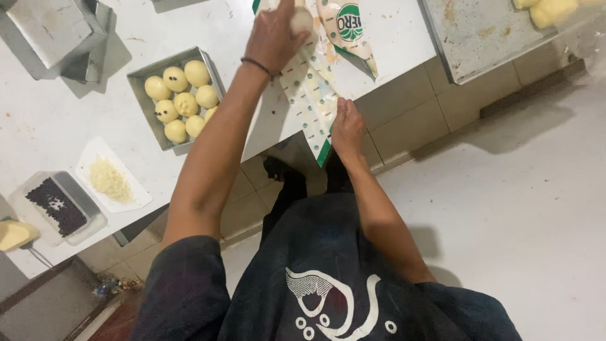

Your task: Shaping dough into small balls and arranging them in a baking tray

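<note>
Pale dough ball (302, 20) above printed plastic sheet (312, 95).

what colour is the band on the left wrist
Black, a thin band just below the left hand; head view.

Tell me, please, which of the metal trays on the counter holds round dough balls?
The small square tray left of the left hand; pale dough balls fill it, while the large tray at upper right holds only irregular lumps at its edge.

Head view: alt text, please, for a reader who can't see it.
The left hand holds a dough ball over a white counter; the right hand grips a printed plastic bag. Beside them a metal tray holds pale buns.
</note>
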